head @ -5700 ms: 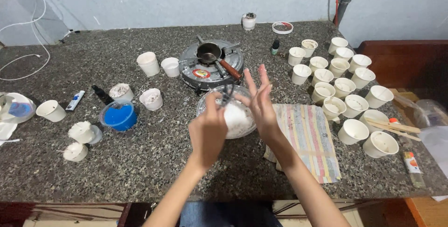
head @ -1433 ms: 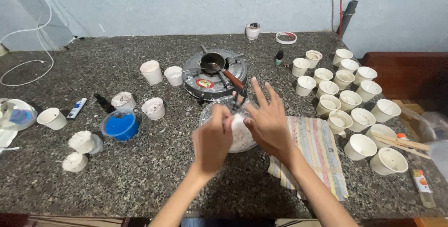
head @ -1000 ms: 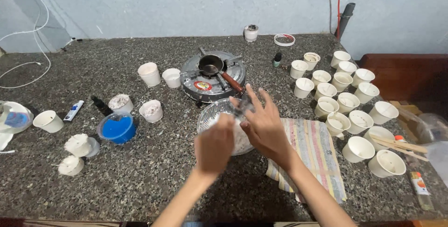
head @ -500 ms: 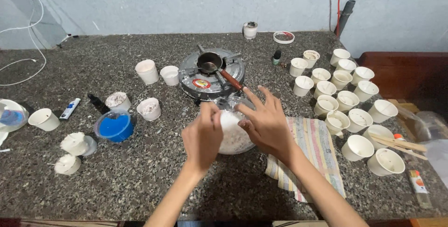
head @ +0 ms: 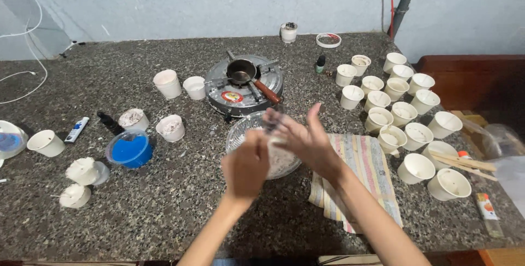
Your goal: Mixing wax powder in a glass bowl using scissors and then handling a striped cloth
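Both of my hands are raised over a clear glass bowl (head: 235,135) that holds pale, crumbly white material, in the middle of the speckled stone counter. My left hand (head: 246,167) shows its back to me with the fingers curled, and its palm is hidden. My right hand (head: 309,140) faces it with the fingers stretched and spread. The two palms are close together, and I cannot tell whether anything is pressed between them. The bowl's right half is hidden behind my hands.
Behind the bowl, a small round stove (head: 219,88) carries a little pot (head: 241,71) with a brown handle. A striped cloth (head: 366,162) lies to the right, beside several white paper cups (head: 404,113) and wooden sticks (head: 465,162). A blue container (head: 130,151) and more cups stand at the left.
My hands have stayed over the bowl, shifting against each other. The left hand has turned and curled. The view has drifted slightly.
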